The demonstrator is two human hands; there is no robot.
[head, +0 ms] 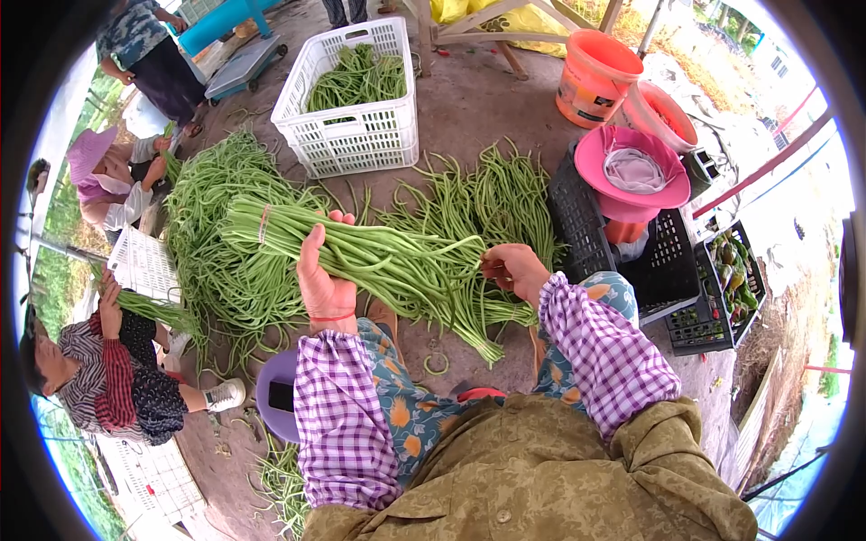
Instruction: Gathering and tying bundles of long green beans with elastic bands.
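Note:
A thick bundle of green yardlong beans lies across my left hand, which grips it from below with the thumb on top. A pinkish band circles the bundle near its left end. Toward the loose right end, my right hand has its fingertips pinched together at a bean tip; whether a band is also between them cannot be made out. Beneath the bundle, a large heap of loose beans spreads to the left. More beans lie in rows on the ground beyond my right hand.
A white plastic crate holding beans stands ahead. To the right are an orange bucket, a pink hat, black crates and a crate of peppers. Two seated people handle beans at left. A purple stool is beside my left knee.

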